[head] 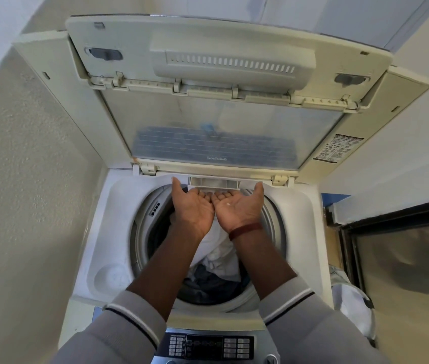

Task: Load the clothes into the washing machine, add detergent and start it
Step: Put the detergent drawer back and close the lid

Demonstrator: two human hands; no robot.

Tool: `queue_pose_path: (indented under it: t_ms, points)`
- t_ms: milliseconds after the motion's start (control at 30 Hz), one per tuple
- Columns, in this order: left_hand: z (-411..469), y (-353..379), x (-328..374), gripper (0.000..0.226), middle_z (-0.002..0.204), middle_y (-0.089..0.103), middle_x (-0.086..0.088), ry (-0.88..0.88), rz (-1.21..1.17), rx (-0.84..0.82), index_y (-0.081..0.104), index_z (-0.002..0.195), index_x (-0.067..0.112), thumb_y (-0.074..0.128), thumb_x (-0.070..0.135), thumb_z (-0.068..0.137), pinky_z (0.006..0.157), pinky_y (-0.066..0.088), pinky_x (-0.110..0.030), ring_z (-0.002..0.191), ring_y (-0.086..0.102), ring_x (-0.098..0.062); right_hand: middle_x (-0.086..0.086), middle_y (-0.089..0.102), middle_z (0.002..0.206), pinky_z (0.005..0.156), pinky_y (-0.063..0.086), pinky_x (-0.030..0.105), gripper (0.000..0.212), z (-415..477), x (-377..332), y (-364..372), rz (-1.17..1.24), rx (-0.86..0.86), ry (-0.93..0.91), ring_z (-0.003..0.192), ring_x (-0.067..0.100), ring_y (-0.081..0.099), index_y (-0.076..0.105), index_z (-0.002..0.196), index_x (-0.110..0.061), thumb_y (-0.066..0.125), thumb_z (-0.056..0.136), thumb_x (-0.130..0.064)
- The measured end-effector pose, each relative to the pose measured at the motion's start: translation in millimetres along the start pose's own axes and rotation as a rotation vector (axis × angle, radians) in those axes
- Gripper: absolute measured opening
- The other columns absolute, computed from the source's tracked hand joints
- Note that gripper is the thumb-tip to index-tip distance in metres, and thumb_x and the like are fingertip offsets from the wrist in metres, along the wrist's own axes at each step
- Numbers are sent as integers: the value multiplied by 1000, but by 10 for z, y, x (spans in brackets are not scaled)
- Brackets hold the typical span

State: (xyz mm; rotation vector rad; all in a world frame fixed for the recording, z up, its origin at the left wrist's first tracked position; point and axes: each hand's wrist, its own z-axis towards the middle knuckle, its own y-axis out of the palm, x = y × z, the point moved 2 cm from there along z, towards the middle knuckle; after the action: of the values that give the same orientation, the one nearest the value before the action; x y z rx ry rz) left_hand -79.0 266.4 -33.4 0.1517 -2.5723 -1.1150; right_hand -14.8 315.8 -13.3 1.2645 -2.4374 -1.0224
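Note:
The top-loading washing machine (119,206) stands with its lid (234,127) folded up and back. White and dark clothes (218,258) lie in the drum. A pale detergent drawer (216,183) sits at the back rim of the opening. My left hand (195,206) and my right hand (237,206) are side by side, palms up, over the drum. Their fingers curl up under the drawer's front edge and the thumbs point outward. A small white speck lies on my right palm. The fingertips are hidden under the drawer.
The control panel (208,348) with its buttons is at the machine's front edge, below my sleeves. A textured wall runs close along the left. On the right are a white bag (352,306) and a dark-framed door (391,258).

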Motion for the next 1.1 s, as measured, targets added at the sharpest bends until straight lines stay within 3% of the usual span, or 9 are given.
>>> queue_pose_path:
  t_ms: [167, 433, 567, 667, 767, 833, 933, 1100]
  points:
    - [115, 111, 50, 93, 135, 49, -27, -28, -52, -39, 26, 144, -2, 36, 69, 86, 111, 33, -50, 123, 51, -38, 25, 7, 159, 119, 14, 54, 98, 32, -29, 154, 2, 1, -10, 146, 42, 14, -2, 154, -9, 41, 87, -68]
    - [141, -24, 74, 99, 150, 27, -27, -44, -48, -70, 9, 149, -1, 38, 68, 83, 117, 23, -49, 135, 35, -38, 30, 22, 154, 119, 18, 48, 94, -67, -73, 36, -8, -63, 20, 143, 42, 24, 15, 150, 4, 37, 91, -65]
    - [85, 63, 98, 92, 142, 40, -27, -45, -29, -104, 21, 145, -3, 36, 67, 86, 116, 25, -47, 130, 44, -37, 28, 24, 154, 118, 19, 47, 95, -76, -101, 50, -40, -101, 17, 143, 40, 25, 16, 150, 5, 38, 90, -65]
    - [73, 167, 138, 84, 135, 50, -25, -32, -4, -127, 37, 138, -4, 34, 65, 88, 114, 31, -42, 124, 51, -33, 27, 39, 145, 118, 24, 47, 92, 1, -119, 64, -65, -123, 11, 136, 39, 38, 30, 145, 5, 39, 88, -66]
    - [66, 169, 137, 82, 134, 51, -24, -31, 29, -115, 38, 137, -4, 34, 63, 90, 113, 32, -43, 124, 51, -33, 27, 41, 143, 118, 25, 49, 92, 25, -110, 36, -69, -125, -9, 134, 39, 40, 33, 142, 6, 39, 87, -68]
    - [41, 91, 154, 88, 143, 42, -23, -45, 88, -119, 27, 144, -2, 32, 66, 88, 116, 28, -43, 130, 45, -33, 25, 35, 149, 119, 22, 46, 93, -21, -91, -18, -113, -126, -30, 138, 38, 34, 27, 146, 5, 33, 89, -68]
    - [-49, -16, 243, 94, 157, 15, -19, -62, 211, -55, 11, 149, 3, 26, 70, 87, 119, 12, -45, 144, 21, -33, 22, 24, 156, 120, 16, 44, 91, -141, -82, -120, -190, -79, -61, 145, 35, 22, 19, 151, 1, 26, 92, -68]
    - [-341, -16, 384, 90, 157, 15, -18, 0, 290, -16, 13, 149, 1, 23, 67, 89, 118, 10, -43, 144, 21, -31, 18, 25, 157, 120, 13, 42, 91, -367, -79, -284, -271, -41, -127, 147, 30, 22, 21, 151, -3, 22, 91, -71]
